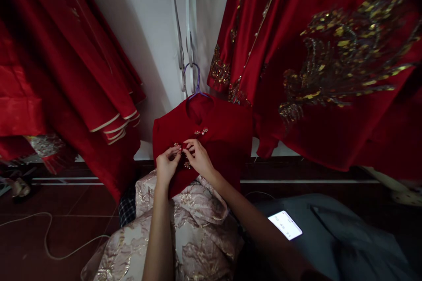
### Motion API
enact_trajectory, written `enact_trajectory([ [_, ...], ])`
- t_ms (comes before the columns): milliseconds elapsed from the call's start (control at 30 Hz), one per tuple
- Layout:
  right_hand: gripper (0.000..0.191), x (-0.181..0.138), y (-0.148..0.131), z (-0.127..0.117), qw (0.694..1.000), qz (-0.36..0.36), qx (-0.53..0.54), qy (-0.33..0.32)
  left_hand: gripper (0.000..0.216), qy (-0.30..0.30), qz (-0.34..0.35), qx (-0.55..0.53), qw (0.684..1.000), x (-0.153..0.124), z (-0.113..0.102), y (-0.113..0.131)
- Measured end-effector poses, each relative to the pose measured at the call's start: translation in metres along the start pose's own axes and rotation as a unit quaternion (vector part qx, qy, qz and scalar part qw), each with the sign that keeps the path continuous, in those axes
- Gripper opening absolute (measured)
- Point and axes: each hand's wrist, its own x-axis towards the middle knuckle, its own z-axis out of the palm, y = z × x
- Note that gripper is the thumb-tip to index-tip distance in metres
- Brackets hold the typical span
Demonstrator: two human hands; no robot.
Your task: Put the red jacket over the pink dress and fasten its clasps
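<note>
L hand (pixel 167 167) & R hand (pixel 199 159) pinch the front of the red top (pixel 227 136), fingertips close tog. below the upper sparkly clasp (pixel 201 131), w/ the top on a purple hanger (pixel 198 81) nr the white wall (pixel 132 22), pale cloth (pixel 194 210) below & lit phone (pixel 285 225) off to R.

Left forearm (pixel 158 232), bare: extends nearly straight forward. Right forearm (pixel 237 199), bare: slants inward from the lower right. Left hand (pixel 167 167): fingers curl, thumb and forefinger pinch. Right hand (pixel 199 159): fingers bend, thumb and forefinger pinch close beside the left fingertips.
</note>
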Motion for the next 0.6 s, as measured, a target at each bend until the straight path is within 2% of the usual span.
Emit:
enact_trajectory([
  [233, 0.025, 0.001, 0.001, 0.000, 1.000, -0.005, 0.022, 0.006, 0.022, 0.016, 0.026, -0.013, 0.999, -0.002, -0.001, 0.000],
  [467, 0.023, 0.005, 0.001, 0.004, 1.000, -0.012, 0.005, 0.008, 0.017, 0.015, 0.081, 0.057, 0.995, 0.000, -0.006, -0.001],
  [600, 0.020, 0.011, -0.007, -0.006, 0.999, 0.002, 0.024, -0.021, 0.019, -0.017, 0.033, 0.034, 0.999, -0.003, -0.007, -0.003],
])
